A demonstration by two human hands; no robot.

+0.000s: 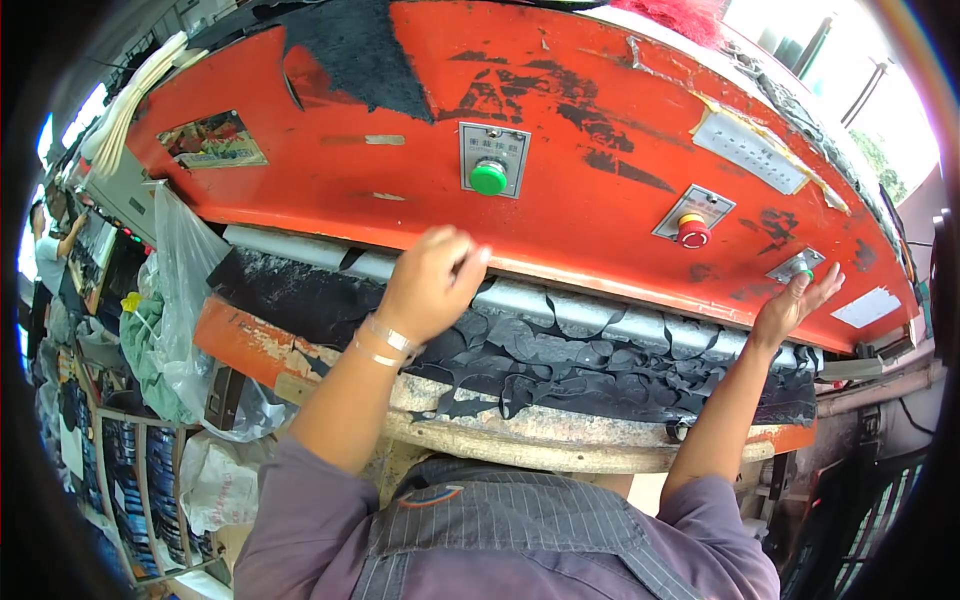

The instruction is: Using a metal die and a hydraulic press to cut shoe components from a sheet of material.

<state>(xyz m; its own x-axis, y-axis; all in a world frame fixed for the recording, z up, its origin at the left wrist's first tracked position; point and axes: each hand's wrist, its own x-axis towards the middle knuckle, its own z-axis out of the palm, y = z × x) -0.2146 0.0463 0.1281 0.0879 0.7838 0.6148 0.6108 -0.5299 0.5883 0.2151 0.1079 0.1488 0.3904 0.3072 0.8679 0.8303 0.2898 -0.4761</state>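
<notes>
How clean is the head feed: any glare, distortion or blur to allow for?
Head view: daylight washes out the bright background at upper right; fisheye distortion bows the red panel, and the corners go black; the left hand looks slightly blurred, while the large green button is fairly clear.

Hands (430,285) (793,308) apart, left seemingly curled
</notes>
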